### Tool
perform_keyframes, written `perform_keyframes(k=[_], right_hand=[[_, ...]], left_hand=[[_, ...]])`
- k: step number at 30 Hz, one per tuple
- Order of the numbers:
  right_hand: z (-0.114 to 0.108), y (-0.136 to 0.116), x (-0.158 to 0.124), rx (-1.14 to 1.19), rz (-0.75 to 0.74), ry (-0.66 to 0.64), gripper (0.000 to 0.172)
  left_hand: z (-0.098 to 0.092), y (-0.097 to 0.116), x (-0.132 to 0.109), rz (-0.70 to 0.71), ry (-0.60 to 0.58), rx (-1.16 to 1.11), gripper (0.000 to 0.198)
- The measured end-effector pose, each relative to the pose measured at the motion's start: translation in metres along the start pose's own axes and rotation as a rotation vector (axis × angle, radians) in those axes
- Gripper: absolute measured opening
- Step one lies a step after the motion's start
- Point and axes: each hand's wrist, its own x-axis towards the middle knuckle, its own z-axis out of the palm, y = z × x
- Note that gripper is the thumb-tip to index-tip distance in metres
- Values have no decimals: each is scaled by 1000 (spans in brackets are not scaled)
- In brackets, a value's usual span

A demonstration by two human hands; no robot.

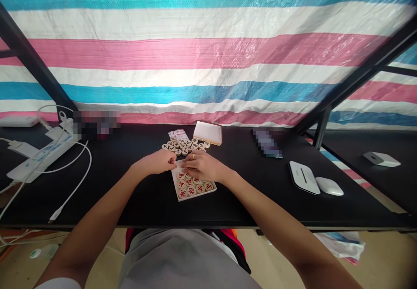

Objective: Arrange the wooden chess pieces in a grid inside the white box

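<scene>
A small white tray (178, 192) on the black table holds several round wooden chess pieces (191, 186) with red characters. My right hand (202, 165), a ring on one finger, rests curled over the tray's far end, fingertips pinched at the pieces. My left hand (162, 162) is closed in a loose fist at the tray's far left corner; what it holds, if anything, is hidden. Behind both hands lies a loose pile of more wooden pieces (183, 146). The tray's lid (207, 132) lies tilted just beyond that pile.
A white power strip (39, 158) with white cables (76, 174) lies at the left. Two white devices (315, 180) sit at the right, another (381, 159) on the neighbouring table. A striped tarp (208, 58) hangs behind. Black frame posts (32, 58) slant at both sides.
</scene>
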Motion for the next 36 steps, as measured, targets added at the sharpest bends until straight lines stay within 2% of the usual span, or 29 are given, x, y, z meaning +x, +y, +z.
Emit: perform_keyframes(k=[6,13,20,24,26,29,32,34,36], right_hand=[[1,-2,-1,-119,108,-28,19],[4,-7,0,-171,174,-50,20],[8,-7,2,-67,191,48,10],[-9,2,-4,62,189,156,10],[-20,13,-11,141,237,210,10],[-31,33,-23,188,363,103,6],[-33,47,-31,235,505,-113,4],[-30,51,-33,238,539,-166,4],[-26,51,-32,218,528,-154,4]], left_hand=[[12,1,8,57,139,122,15],[11,9,5,25,91,157,9],[10,11,5,1,68,180,9],[9,10,4,0,70,160,8],[9,9,3,6,64,156,7],[8,9,3,6,56,162,6],[8,9,3,0,53,169,7],[8,10,3,4,52,171,8],[10,10,3,8,50,176,8]])
